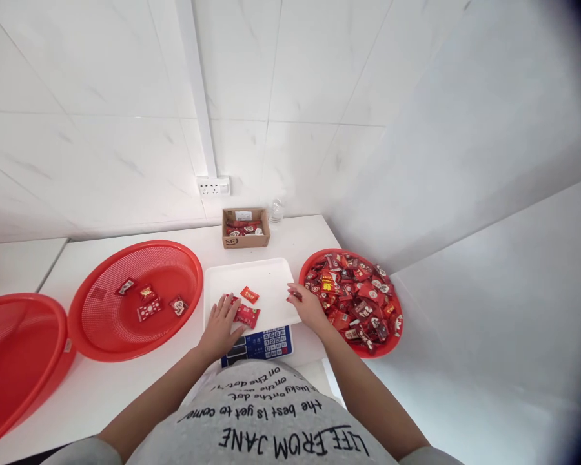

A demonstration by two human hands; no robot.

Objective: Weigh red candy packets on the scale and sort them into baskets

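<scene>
A white tray (271, 274) rests on a scale with a blue keypad (271, 343). Several red packets lie on it, among them a small orange-red packet (250, 295) and a larger red packet (248, 316). My left hand (221, 325) lies over the tray's left part, fingers spread, touching the red packets. My right hand (308, 305) is at the tray's right edge, its fingers pinched on a small dark red packet (295, 296). Just right of it stands a red basket (314, 258) heaped with wrapped red packets.
At left, a red basket (90, 323) holds several packets; another red basket (14, 368) is partly cut off. Behind the tray stand a cardboard box (244, 242) with packets and a clear plastic item (276, 211). A socket strip (214, 186) is on the wall.
</scene>
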